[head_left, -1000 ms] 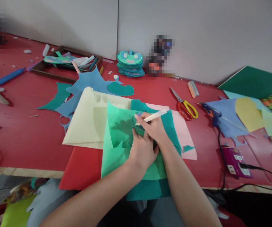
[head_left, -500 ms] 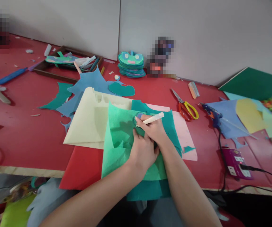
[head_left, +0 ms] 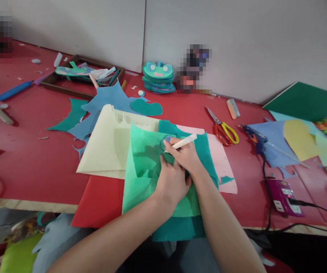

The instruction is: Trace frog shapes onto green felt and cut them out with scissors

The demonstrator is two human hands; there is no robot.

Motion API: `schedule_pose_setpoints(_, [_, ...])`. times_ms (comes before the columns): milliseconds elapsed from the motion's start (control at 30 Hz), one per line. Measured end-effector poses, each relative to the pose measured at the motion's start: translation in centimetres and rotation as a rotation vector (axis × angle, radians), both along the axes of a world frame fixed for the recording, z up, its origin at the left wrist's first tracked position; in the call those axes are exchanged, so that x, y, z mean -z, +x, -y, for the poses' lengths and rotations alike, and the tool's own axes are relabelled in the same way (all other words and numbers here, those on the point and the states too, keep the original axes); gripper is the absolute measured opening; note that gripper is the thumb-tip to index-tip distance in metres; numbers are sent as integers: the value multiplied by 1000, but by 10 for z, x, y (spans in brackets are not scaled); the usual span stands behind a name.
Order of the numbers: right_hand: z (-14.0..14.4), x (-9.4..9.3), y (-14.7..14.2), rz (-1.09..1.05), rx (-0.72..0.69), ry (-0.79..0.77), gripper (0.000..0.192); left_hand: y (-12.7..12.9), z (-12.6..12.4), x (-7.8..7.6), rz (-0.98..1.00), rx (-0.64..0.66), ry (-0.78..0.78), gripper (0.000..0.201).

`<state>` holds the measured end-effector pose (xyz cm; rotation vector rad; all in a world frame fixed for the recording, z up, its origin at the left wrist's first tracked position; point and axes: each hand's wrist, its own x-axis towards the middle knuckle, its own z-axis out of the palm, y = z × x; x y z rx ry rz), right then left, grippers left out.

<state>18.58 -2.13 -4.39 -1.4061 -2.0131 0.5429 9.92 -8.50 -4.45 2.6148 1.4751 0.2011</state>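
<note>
My right hand (head_left: 186,156) grips a white pen (head_left: 184,141), its tip down on a small blue template (head_left: 167,139) that lies on a light green felt sheet (head_left: 142,170). Pressed flat on that green sheet, my left hand (head_left: 171,182) sits just below and partly under the right hand; whether its fingertips touch the template is hidden. Under the light green sheet lie a teal sheet (head_left: 206,151), a cream sheet (head_left: 106,146), a pink sheet (head_left: 223,163) and a red sheet (head_left: 98,203).
Red-and-yellow scissors (head_left: 223,129) and a blue glue gun (head_left: 256,138) lie to the right, its cable running to a purple power strip (head_left: 284,191). A stack of frog cut-outs (head_left: 157,77), a wooden tray of markers (head_left: 80,76) and blue felt scraps (head_left: 103,104) are behind.
The pen in my right hand has shifted slightly, its tip moving a little along the edge of the blue template. My left hand has stayed put.
</note>
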Motion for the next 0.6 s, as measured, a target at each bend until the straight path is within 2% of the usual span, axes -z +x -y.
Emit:
schedule_pose_setpoints(333, [-1,-3,-2,-141,-21,-111,36,1,1,2,24,-12,3,46])
schedule_pose_setpoints(600, [-1,-1,-2,-144,-21,-87,35,0,0,0,22,-7,13,47])
